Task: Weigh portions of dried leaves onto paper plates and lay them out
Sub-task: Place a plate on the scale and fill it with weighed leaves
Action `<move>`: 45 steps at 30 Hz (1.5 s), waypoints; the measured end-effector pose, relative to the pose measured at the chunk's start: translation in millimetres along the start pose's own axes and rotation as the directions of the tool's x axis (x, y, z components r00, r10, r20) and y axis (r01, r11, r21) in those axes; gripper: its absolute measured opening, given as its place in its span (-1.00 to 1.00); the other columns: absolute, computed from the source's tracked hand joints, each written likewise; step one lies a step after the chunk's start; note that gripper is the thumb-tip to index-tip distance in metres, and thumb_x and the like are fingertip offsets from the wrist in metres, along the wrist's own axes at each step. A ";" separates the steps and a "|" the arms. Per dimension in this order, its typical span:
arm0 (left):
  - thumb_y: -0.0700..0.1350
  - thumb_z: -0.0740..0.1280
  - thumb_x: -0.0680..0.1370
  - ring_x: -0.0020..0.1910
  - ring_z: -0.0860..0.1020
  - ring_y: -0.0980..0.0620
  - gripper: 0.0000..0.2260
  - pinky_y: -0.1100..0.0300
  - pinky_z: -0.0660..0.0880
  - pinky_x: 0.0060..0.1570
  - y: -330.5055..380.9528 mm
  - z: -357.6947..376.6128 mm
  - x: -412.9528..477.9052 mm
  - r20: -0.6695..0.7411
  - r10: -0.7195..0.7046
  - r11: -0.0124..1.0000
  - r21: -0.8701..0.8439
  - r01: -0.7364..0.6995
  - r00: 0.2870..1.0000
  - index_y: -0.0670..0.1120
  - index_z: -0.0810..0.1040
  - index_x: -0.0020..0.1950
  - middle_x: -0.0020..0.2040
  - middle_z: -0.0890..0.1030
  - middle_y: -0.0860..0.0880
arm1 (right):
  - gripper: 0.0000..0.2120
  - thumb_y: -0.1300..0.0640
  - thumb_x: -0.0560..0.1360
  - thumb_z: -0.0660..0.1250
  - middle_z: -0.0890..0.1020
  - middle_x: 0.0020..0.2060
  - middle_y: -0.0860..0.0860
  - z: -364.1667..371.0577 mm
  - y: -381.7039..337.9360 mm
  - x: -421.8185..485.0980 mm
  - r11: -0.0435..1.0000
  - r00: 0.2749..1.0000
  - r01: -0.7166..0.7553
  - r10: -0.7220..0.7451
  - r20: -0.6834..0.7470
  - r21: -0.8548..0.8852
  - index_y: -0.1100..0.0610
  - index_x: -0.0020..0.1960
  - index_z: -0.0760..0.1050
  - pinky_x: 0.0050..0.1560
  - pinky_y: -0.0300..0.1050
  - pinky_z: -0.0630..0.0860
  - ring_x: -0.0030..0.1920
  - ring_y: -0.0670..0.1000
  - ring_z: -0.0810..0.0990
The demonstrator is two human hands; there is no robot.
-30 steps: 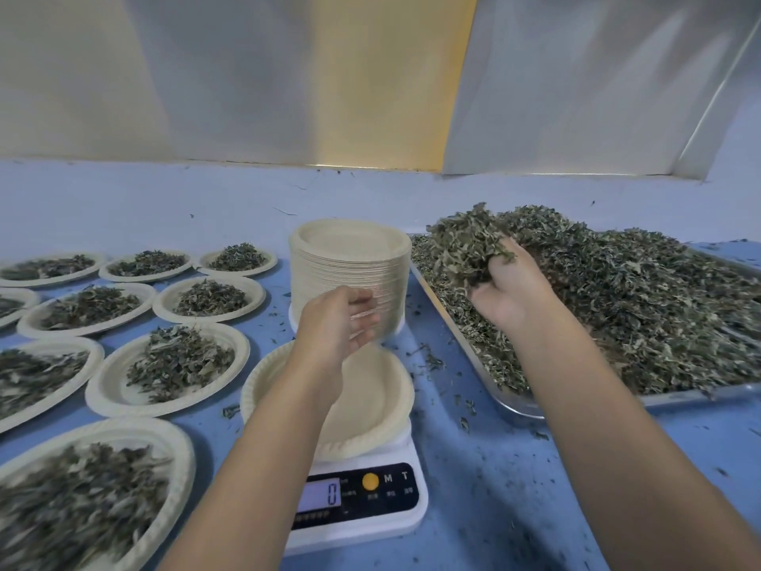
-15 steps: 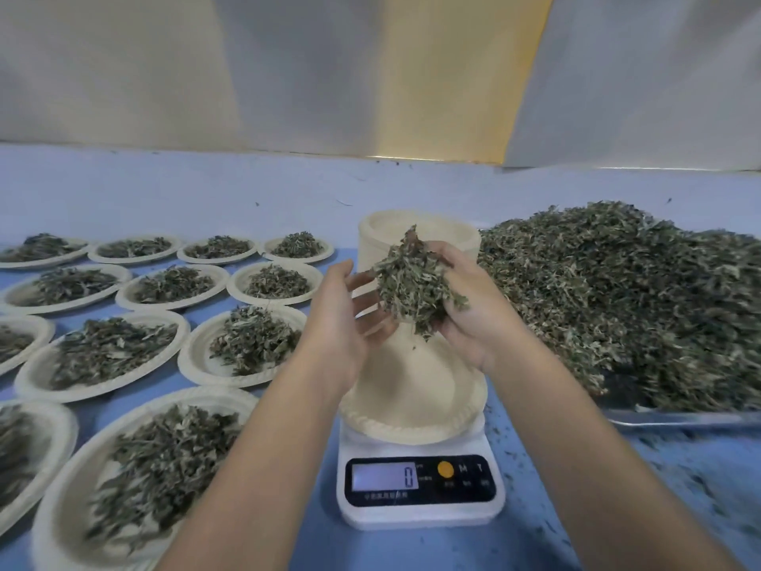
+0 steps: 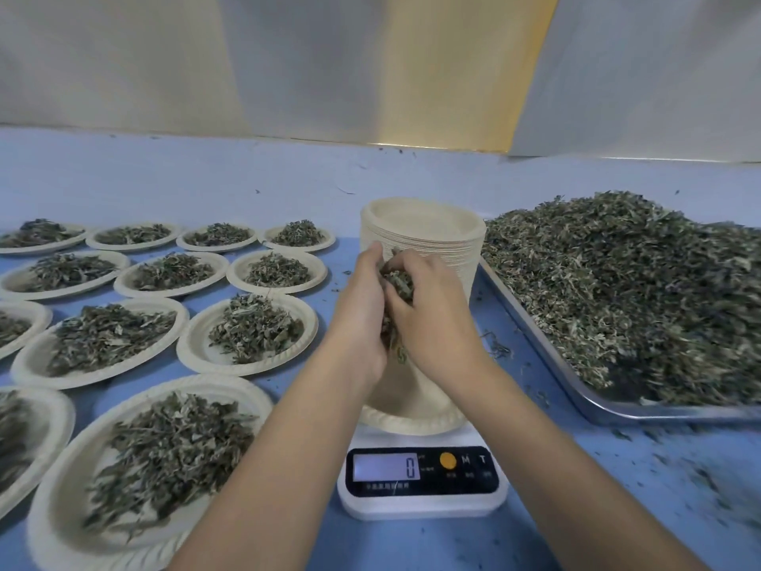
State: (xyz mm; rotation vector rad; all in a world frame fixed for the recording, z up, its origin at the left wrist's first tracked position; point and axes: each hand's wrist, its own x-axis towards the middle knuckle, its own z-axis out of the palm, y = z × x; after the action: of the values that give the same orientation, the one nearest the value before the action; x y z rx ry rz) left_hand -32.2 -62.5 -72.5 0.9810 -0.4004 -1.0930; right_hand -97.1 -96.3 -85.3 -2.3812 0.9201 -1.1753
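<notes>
A white digital scale (image 3: 420, 484) at the table's front reads 0, and a paper plate (image 3: 416, 418) sits on it. Above that plate my left hand (image 3: 362, 311) and my right hand (image 3: 432, 311) are pressed together, cupping a handful of dried leaves (image 3: 398, 284) between them. The right fingers curl over the clump; the left palm closes against it from the side. Most of the handful is hidden between my hands. A big heap of dried leaves (image 3: 634, 290) fills the metal tray (image 3: 609, 410) at the right.
A tall stack of paper plates (image 3: 424, 236) stands just behind my hands. Several filled plates (image 3: 247, 331) lie in rows across the left of the blue table (image 3: 617, 488). Leaf crumbs are scattered near the tray. A pale wall runs along the back.
My right hand has carried the handful from the tray over to the plate on the scale. Both hands have closed together around the leaves and dropped lower. The scale still reads 0.
</notes>
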 end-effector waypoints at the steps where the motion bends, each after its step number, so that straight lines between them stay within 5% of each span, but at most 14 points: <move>1: 0.14 0.20 0.56 -0.11 0.58 -0.04 -0.71 0.08 0.50 0.05 -2.1 -0.9 1.6 -0.023 0.015 1.000 0.009 -0.015 1.000 -0.05 0.53 -0.11 -0.19 0.58 -0.06 | -0.84 0.12 0.55 0.27 0.51 -0.02 0.12 1.8 -0.6 -1.0 1.000 1.000 0.002 -0.002 0.006 -0.002 0.13 0.10 0.50 0.04 -0.07 0.34 0.06 0.12 0.42; 3: 0.13 0.22 0.56 -0.15 0.60 -0.03 -0.72 0.12 0.51 -0.05 -3.8 -3.6 4.9 -0.079 0.039 0.999 0.027 -0.037 0.996 -0.05 0.54 -0.15 -0.22 0.60 -0.05 | -0.81 0.10 0.55 0.25 0.51 0.01 0.11 3.6 -2.6 -2.4 1.000 1.000 -0.001 0.000 0.031 0.022 0.12 0.13 0.50 0.06 -0.08 0.34 0.07 0.10 0.42; 9: 0.08 0.24 0.57 -0.05 0.63 -0.01 -0.67 0.18 0.54 -0.18 -5.2 -12.3 9.9 -0.194 0.120 0.989 0.104 -0.101 0.974 -0.11 0.56 0.19 0.02 0.64 -0.09 | -0.81 0.11 0.59 0.21 0.61 -0.02 -0.03 -2.3 -5.3 -3.6 0.976 0.994 -0.049 0.026 0.109 0.213 0.10 0.13 0.55 -0.04 -0.23 0.38 -0.03 -0.07 0.51; 14: 0.03 0.23 0.60 -0.05 0.63 0.00 -0.75 0.11 0.57 -0.04 -4.9 -14.0 8.4 -0.211 0.144 0.988 0.093 -0.126 0.967 -0.07 0.58 0.14 0.01 0.66 -0.07 | -0.84 0.10 0.60 0.22 0.56 -0.14 -0.24 -6.5 -2.4 -2.6 0.952 0.995 -0.079 0.056 0.086 0.295 0.03 0.09 0.56 -0.16 -0.55 0.31 -0.15 -0.36 0.48; 17: -0.01 0.25 0.60 -0.15 0.65 -0.01 -0.82 0.15 0.57 -0.21 -2.9 -15.0 8.6 -0.203 0.122 0.992 0.050 -0.114 0.972 -0.06 0.59 0.05 -0.05 0.68 -0.09 | -0.85 0.10 0.60 0.22 0.59 -0.12 -0.23 -8.4 -2.2 -0.8 0.940 0.994 -0.093 0.071 0.077 0.330 0.02 0.07 0.57 -0.12 -0.54 0.33 -0.11 -0.29 0.50; 21: -0.04 0.26 0.60 -0.03 0.64 -0.14 -0.83 -0.08 0.57 0.03 2.0 -18.2 8.9 -0.197 0.083 0.996 0.000 -0.085 0.977 -0.10 0.57 0.00 0.01 0.66 -0.16 | -0.86 0.10 0.59 0.24 0.56 -0.19 -0.25 -13.5 0.4 3.3 0.929 0.994 -0.104 0.108 0.010 0.355 0.03 0.05 0.57 -0.11 -0.49 0.32 -0.15 -0.28 0.48; 25: -0.04 0.25 0.61 -0.18 0.63 -0.11 -0.85 -0.03 0.59 -0.09 9.3 -23.7 11.1 -0.194 0.063 0.996 -0.052 -0.074 0.979 -0.08 0.53 -0.04 -0.11 0.64 -0.13 | -0.88 0.10 0.59 0.23 0.55 -0.23 -0.20 -20.6 6.8 7.5 0.937 0.991 -0.128 0.129 0.017 0.326 0.01 0.02 0.55 -0.19 -0.48 0.31 -0.23 -0.23 0.46; 32: 0.00 0.24 0.61 -0.36 0.65 -0.10 -0.77 -0.04 0.61 -0.38 25.8 -29.6 7.0 -0.150 -0.010 0.992 -0.123 -0.009 0.989 -0.12 0.55 0.09 -0.11 0.66 -0.16 | -0.84 0.02 0.59 0.21 0.60 -0.26 -0.03 -25.5 13.7 6.7 0.978 0.935 -0.207 0.187 0.301 0.036 0.00 0.02 0.56 -0.47 -0.41 0.32 -0.33 -0.07 0.50; 35: 0.00 0.24 0.60 -0.49 0.62 -0.06 -0.77 0.09 0.52 -0.58 29.1 -28.4 2.7 -0.150 -0.019 0.990 -0.143 -0.003 0.989 -0.15 0.55 0.02 -0.29 0.65 -0.14 | -0.73 0.00 0.58 0.23 0.64 -0.20 0.10 -26.1 11.8 6.2 0.983 0.921 -0.186 0.174 0.349 0.000 0.15 -0.04 0.61 -0.35 -0.26 0.38 -0.20 0.05 0.56; 38: 0.00 0.24 0.61 -0.53 0.60 -0.04 -0.76 0.15 0.48 -0.62 32.0 -27.1 0.8 -0.148 -0.015 0.989 -0.145 -0.006 0.989 -0.17 0.54 -0.01 -0.41 0.63 -0.12 | -0.59 0.01 0.58 0.24 0.41 -0.39 0.13 -28.2 9.5 4.3 0.980 0.915 -0.198 0.173 0.364 0.033 0.37 -0.19 0.50 -0.35 -0.12 0.23 -0.38 0.00 0.35; 42: 0.00 0.23 0.61 -0.58 0.58 -0.02 -0.76 0.17 0.45 -0.67 34.4 -26.2 -2.1 -0.141 -0.023 0.990 -0.142 0.003 0.990 -0.16 0.52 -0.09 -0.49 0.61 -0.10 | -0.54 -0.04 0.57 0.24 0.29 -0.50 0.06 -29.5 9.3 3.5 0.974 0.905 -0.227 0.205 0.373 0.015 0.29 -0.33 0.46 -0.38 -0.12 0.16 -0.46 -0.03 0.27; 45: -0.01 0.24 0.60 -0.58 0.58 -0.02 -0.77 0.18 0.45 -0.67 34.4 -27.0 -2.8 -0.149 -0.021 0.990 -0.144 -0.001 0.989 -0.16 0.53 -0.10 -0.49 0.61 -0.10 | -0.51 -0.09 0.57 0.21 0.59 -0.35 0.23 -28.7 10.2 4.2 0.973 0.907 -0.228 0.220 0.360 -0.020 0.35 -0.17 0.58 -0.37 -0.10 0.35 -0.39 0.14 0.46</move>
State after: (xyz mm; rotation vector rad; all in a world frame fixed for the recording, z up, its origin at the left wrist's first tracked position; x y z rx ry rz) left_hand 4.7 -43.5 -58.2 0.9311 -0.1911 -1.0344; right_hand -122.2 -106.9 -71.0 -2.2894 1.0103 -0.6295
